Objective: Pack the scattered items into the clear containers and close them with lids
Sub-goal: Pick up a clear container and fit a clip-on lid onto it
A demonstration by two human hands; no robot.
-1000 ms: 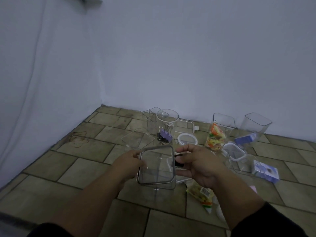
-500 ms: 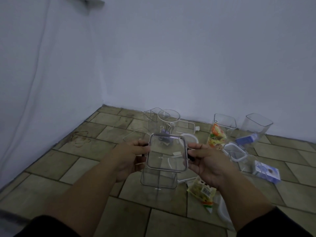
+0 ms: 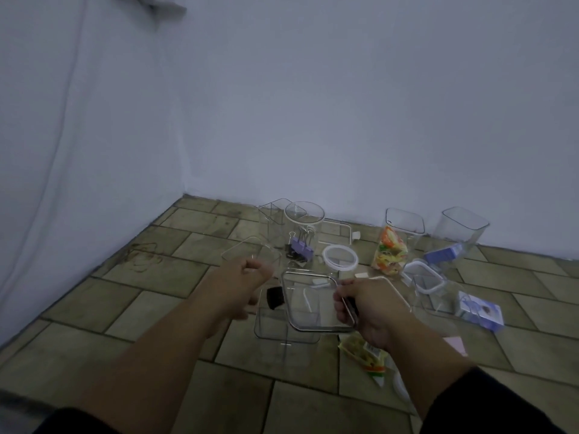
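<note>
**Right hand holds the square lid over the container**

We see the right hand (image 3: 365,311) gripping a clear square lid (image 3: 315,302) by its right edge, fingers curled around the rim. The lid is tilted and hangs just above an open square container (image 3: 283,336) standing on the tiled floor (image 3: 125,308), directly below and slightly left of that hand. The left hand (image 3: 247,277) is loosely curled and holds nothing we can make out; a small black item (image 3: 275,297) sits between it and the lid, but we cannot tell whether it is touching either.

Beyond the left hand stands a round container (image 3: 302,233) with purple binder clips (image 3: 300,249) inside. Just past the right hand lies a round white-rimmed lid (image 3: 340,257). Farther out to its right, a square container holds a colourful snack packet (image 3: 390,250). Another snack packet (image 3: 365,355) lies on the floor under the right wrist, and a purple box (image 3: 481,311) rests well to that hand's right.
</note>
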